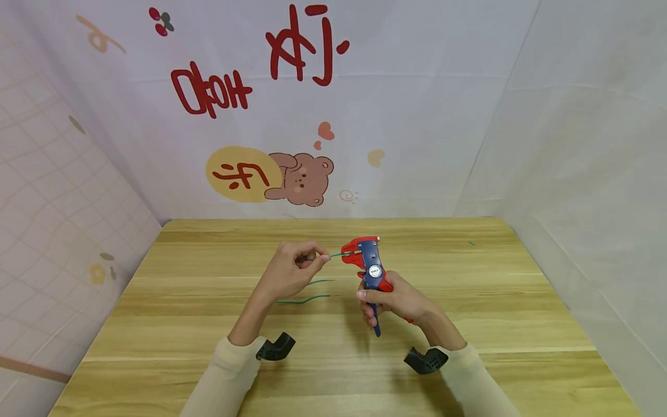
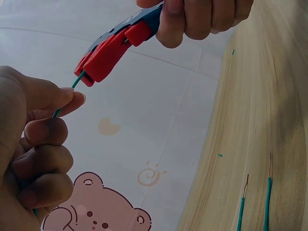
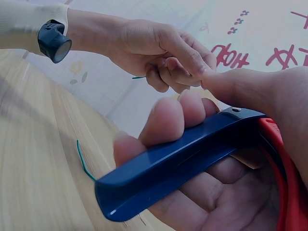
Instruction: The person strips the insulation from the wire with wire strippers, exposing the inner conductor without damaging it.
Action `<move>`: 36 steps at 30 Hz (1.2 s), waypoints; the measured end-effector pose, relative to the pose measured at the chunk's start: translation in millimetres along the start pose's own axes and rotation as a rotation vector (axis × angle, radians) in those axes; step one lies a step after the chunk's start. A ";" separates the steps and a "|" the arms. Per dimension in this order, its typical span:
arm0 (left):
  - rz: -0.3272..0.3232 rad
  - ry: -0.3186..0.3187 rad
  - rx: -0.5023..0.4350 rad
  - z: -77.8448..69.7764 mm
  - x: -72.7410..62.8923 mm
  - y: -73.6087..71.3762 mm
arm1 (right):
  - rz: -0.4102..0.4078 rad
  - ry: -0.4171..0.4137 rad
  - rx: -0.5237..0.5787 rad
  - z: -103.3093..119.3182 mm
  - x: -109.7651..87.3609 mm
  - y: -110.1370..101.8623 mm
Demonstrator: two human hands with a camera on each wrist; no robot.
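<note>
Between thumb and forefinger my left hand (image 1: pixel 294 269) pinches a green wire (image 2: pixel 78 79), whose far end sits between the red jaws of a wire stripper. My right hand (image 1: pixel 393 298) grips that blue and red wire stripper (image 1: pixel 371 260) by its handles, holding it above the table with its nose turned left toward the wire. In the right wrist view the blue handle (image 3: pixel 178 159) lies across the curled fingers. Two more green wires (image 1: pixel 307 300) lie on the table beneath the left hand; bare copper shows at their ends in the left wrist view.
The wooden table (image 1: pixel 469 336) bears a small green scrap (image 1: pixel 471 243) at its back right. Another green scrap (image 2: pixel 220 155) appears in the left wrist view. A white printed cloth (image 1: pixel 417 116) hangs behind the table, with further cloth at both sides.
</note>
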State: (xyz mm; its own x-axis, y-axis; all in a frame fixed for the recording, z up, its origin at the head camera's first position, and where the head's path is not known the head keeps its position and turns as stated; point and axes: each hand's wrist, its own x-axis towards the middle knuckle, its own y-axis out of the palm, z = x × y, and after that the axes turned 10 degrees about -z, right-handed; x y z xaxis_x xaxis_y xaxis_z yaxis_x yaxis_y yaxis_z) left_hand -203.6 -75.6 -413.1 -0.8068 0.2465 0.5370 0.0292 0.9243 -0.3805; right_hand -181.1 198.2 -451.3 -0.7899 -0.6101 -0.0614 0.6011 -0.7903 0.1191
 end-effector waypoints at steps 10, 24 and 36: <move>-0.002 -0.001 0.007 -0.2 0.6 -0.1 | 0.022 -0.022 0.016 -0.1 0.3 -1.3; -0.006 0.015 0.014 0.8 0.3 2.4 | 0.012 -0.026 -0.007 -0.5 1.8 -0.7; 0.016 -0.002 0.020 -1.9 0.4 1.9 | -0.122 0.007 -0.086 -4.1 5.1 8.7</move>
State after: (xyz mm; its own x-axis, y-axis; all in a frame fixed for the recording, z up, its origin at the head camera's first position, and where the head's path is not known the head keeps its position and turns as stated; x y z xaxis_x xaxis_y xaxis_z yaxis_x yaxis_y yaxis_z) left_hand -202.8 -73.3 -412.2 -0.8075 0.2608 0.5290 0.0305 0.9142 -0.4041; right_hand -179.4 187.9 -454.6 -0.8569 -0.5097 -0.0772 0.5093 -0.8602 0.0255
